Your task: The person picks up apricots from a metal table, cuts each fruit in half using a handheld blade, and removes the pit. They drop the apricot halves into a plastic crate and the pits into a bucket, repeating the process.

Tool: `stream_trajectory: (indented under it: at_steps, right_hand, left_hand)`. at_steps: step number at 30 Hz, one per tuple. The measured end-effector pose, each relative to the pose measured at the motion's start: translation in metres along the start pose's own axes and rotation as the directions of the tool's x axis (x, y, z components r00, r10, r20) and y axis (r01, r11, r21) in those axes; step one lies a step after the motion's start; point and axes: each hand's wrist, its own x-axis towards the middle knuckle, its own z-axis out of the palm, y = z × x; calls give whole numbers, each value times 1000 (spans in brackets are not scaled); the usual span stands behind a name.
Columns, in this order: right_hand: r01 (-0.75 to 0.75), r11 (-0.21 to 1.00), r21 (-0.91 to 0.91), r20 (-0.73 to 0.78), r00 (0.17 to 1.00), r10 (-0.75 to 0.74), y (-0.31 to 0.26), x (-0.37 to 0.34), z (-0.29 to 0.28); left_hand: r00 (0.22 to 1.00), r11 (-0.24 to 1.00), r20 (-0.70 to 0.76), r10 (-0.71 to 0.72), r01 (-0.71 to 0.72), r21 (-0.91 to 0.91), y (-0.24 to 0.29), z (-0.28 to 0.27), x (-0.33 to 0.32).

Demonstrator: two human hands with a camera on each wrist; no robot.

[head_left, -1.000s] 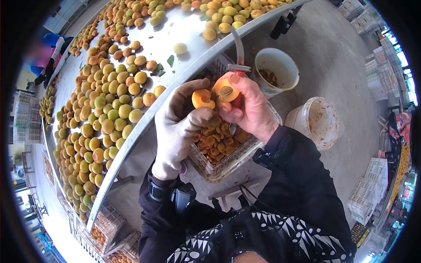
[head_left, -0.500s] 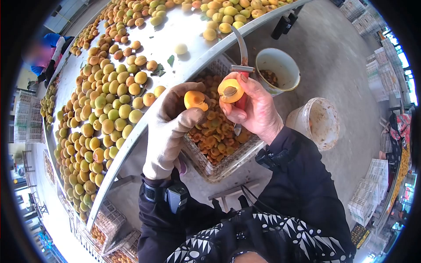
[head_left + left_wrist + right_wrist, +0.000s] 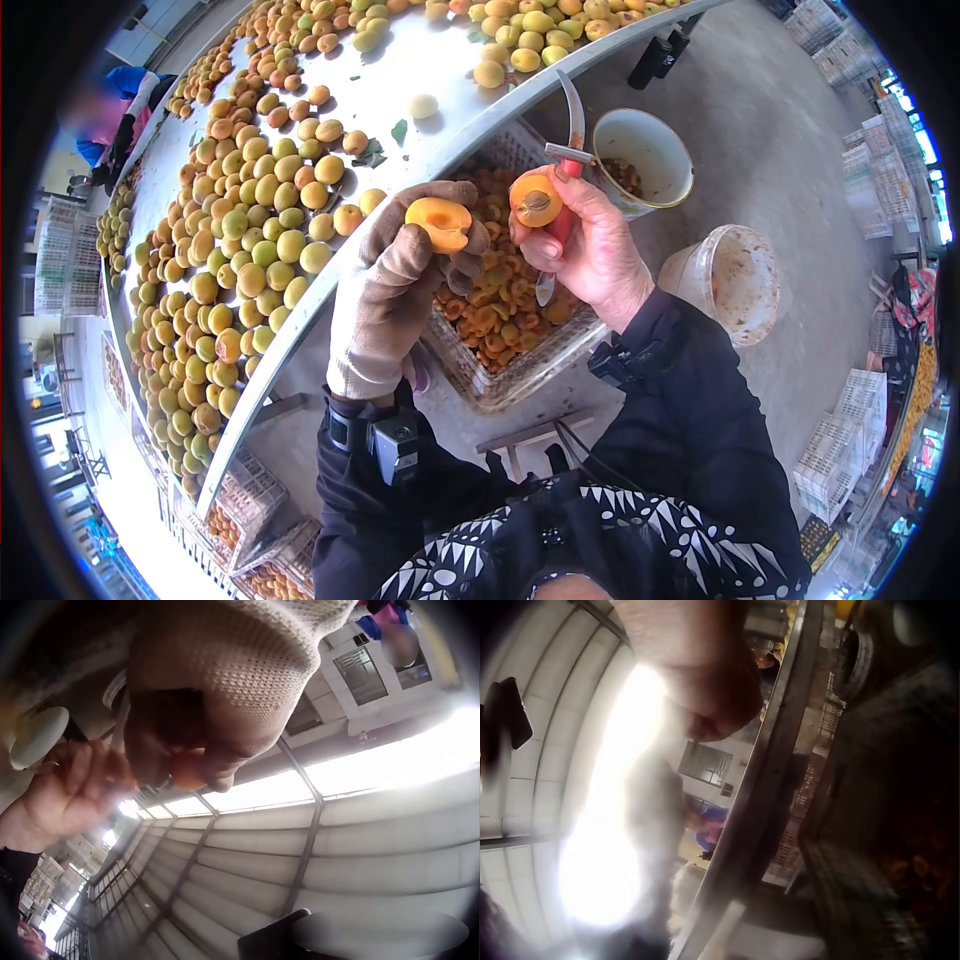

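In the head view my gloved left hand pinches a pitted apricot half, its hollow cut face turned up. Beside it, my bare right hand holds the other apricot half, with the brown stone still in its flesh. The same hand grips a red-handled curved knife, blade pointing up and away, a metal crosspiece at its base. A small spoon-like metal tip shows below that hand. Under both hands lie many cut apricot pieces in a crate. The left wrist view shows the glove around orange flesh.
A white table covered with whole apricots runs along the left and far side, with a raised metal edge. Two white buckets stand on the floor at right. Stacked crates line the far right. Another person is at far left.
The two apricot halves have moved apart. The left hand has turned its half so the cut face shows upward; the right hand keeps its half and the knife, shifting slightly right.
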Motion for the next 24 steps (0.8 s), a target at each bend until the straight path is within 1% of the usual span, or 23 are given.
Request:
stream_trajectory:
  at_steps: [2, 5, 7, 8, 10, 12, 14, 16, 17, 19, 20, 21, 22, 23, 24]
  right_hand:
    - [11, 1000, -14, -8, 1000, -11, 1, 0, 0]
    - [-10, 1000, 3, 2, 1000, 10, 0, -1, 0]
    - [-2, 1000, 1, 1, 1000, 2, 1, -1, -1]
    - [7, 1000, -1, 0, 1000, -7, 1, 0, -1]
    - [3, 1000, -6, 6, 1000, -3, 1, -1, -1]
    - [-1, 1000, -11, 10, 1000, 1, 2, 0, 1]
    - [-9, 1000, 6, -38, 999, 10, 1, -1, 2]
    - [-11, 1000, 13, -26, 1000, 11, 2, -1, 0]
    - [-15, 1000, 21, -10, 1000, 15, 2, -1, -1]
    - [-17, 999, 29, 11, 1000, 16, 2, -1, -3]
    - [-20, 999, 38, 36, 999, 19, 2, 0, -3]
    - [-20, 999, 38, 35, 999, 19, 2, 0, -3]
    - [-10, 1000, 19, 11, 1000, 10, 3, 0, -2]
    - [0, 1000, 0, -12, 1000, 0, 4, 0, -1]
    - [-1, 1000, -2, -12, 1000, 1, 6, 0, 0]
  left_hand:
    - [1000, 1000, -20, 16, -16, 21, 1, 2, -1]
    - [999, 999, 20, 33, -33, -5, -1, -1, -1]
    - [999, 996, 42, 6, -3, -92, 1, -1, -2]
    - [999, 996, 41, 7, -3, -91, 0, -1, -2]
    - [1000, 972, 10, 3, -1, -235, -4, -1, -1]
    - [1000, 967, 20, 5, 0, -254, -7, -3, 0]
    - [999, 961, 35, 5, 5, -278, -9, -2, 0]
    - [999, 985, -7, 44, -45, -168, -7, 0, 0]
    - [999, 984, -5, 43, -43, -170, -6, -2, 0]
    - [998, 998, 39, -41, 39, 47, -3, -8, 0]
    - [998, 998, 40, -41, 40, 46, -2, -7, 0]
    - [997, 919, -18, -75, 76, 387, 0, -4, 1]
    - [993, 725, -85, -86, 121, 679, 1, -2, 1]
    - [983, 693, -163, -82, 174, 700, -3, 4, 2]
    - [983, 694, -163, -82, 174, 699, -8, 2, 3]
